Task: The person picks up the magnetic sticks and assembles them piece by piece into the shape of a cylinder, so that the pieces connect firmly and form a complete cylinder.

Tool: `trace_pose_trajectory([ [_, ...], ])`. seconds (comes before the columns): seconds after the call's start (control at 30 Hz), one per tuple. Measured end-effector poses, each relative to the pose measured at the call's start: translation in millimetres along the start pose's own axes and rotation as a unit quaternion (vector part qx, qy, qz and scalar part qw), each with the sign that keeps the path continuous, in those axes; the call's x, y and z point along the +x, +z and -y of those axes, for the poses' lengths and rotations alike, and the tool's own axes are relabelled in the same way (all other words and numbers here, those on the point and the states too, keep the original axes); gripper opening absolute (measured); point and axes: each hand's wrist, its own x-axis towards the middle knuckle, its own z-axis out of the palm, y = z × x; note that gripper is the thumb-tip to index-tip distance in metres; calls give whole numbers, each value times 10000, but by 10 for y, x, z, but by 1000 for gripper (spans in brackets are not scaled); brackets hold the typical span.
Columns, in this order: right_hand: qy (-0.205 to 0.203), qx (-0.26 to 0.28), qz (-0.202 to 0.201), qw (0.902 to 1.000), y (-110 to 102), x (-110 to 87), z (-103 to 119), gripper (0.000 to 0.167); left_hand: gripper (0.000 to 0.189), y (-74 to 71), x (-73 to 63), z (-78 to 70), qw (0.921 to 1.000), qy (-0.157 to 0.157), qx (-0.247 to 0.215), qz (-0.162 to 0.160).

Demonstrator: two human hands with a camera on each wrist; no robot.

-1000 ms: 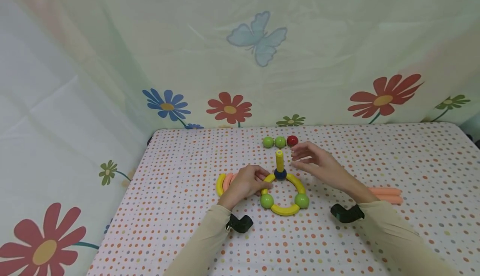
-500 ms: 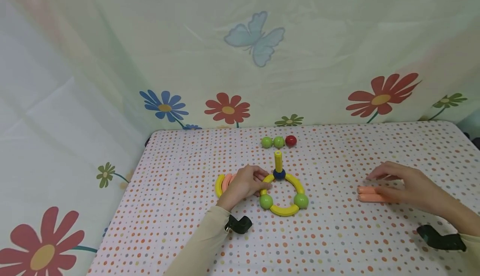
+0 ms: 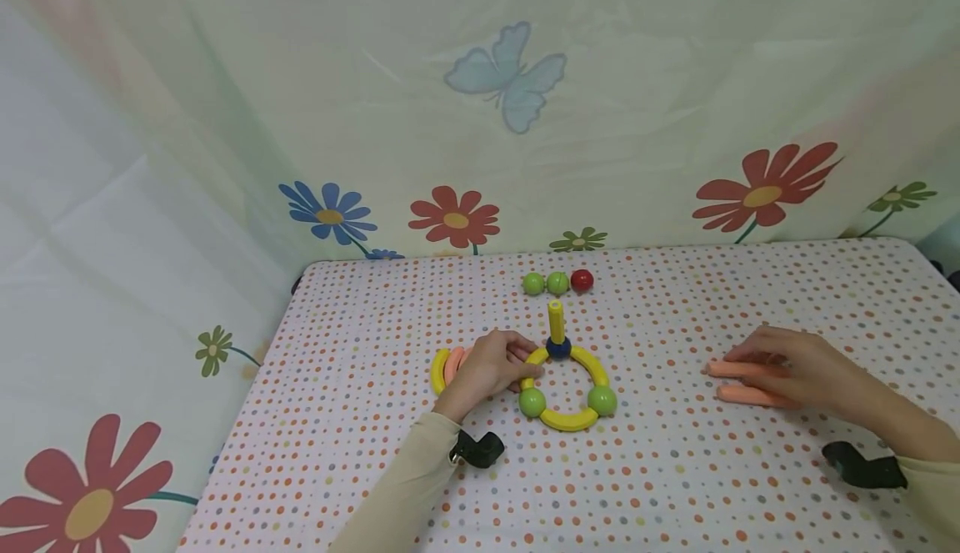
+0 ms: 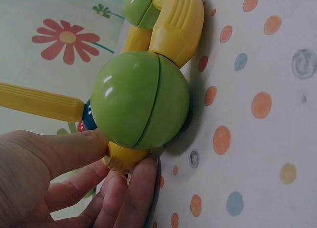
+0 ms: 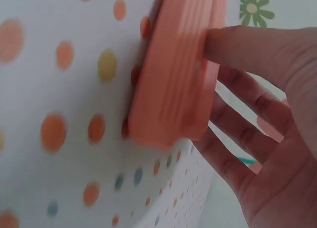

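Note:
In the head view, a ring of yellow curved rods (image 3: 568, 421) with green balls (image 3: 602, 400) and a dark blue ball (image 3: 558, 348) lies on the table. A straight yellow rod (image 3: 556, 319) stands up from the blue ball. My left hand (image 3: 491, 363) pinches the ring's left curved rod (image 4: 124, 158) between thumb and fingers, just past a green ball (image 4: 138, 99). Over at the right, my right hand (image 3: 806, 369) grips one straight orange rod (image 3: 726, 368), thumb against its side. A second orange rod (image 3: 742, 395) lies beside it, nearer me.
Behind the ring, two green balls (image 3: 533, 284) and a red ball (image 3: 582, 280) sit in a row. A yellow curved rod (image 3: 439, 372) and orange curved rods (image 3: 454, 364) lie left of my left hand, partly covered by it. A flowered curtain (image 3: 360, 103) hangs behind the table.
My right hand has moved from beside the upright yellow rod to the orange rods at the right. It has gripped one and parted it from the other. My left hand has stayed on the ring.

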Motion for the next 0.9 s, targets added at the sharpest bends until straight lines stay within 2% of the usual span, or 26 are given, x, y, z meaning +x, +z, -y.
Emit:
trace_pose_trajectory([
  [0.13, 185, 198, 338, 9991, 24, 132, 136, 30, 26, -5, -1, 2, 10000, -2, -10, -5],
  [0.27, 538, 461, 758, 9946, 36, 263, 371, 29, 28, -1, 7, 0, 10000, -41, 32, 18],
  [0.37, 316, 659, 445, 9963, 73, 345, 583, 31, 28, 4, 10, -7, 9999, -94, 5, 50],
  [0.43, -33, 872, 31, 9962, 102, 397, 724, 35, 28, 4, 11, -8, 9999, -117, -2, 69],
  [0.5, -369, 1174, -351, 9918, 122, 443, 855, 38, 28, 1, 10, -9, 9999, -115, 21, 79],
  [0.6, -458, 2066, -532, 9759, 134, 492, 1025, 39, 28, -4, 9, -8, 9999, -119, 49, 71],
  [0.77, -81, 3793, -489, 9239, 188, 530, 1205, 35, 28, -9, 5, -12, 9999, -125, 26, 62],
  [0.83, 33, 4211, -470, 9058, 231, 538, 1245, 34, 28, -10, 7, -13, 9999, -119, 11, 68],
  [0.9, 103, 4385, -427, 8977, 279, 544, 1272, 33, 29, -10, 10, -12, 9999, -110, -4, 76],
])
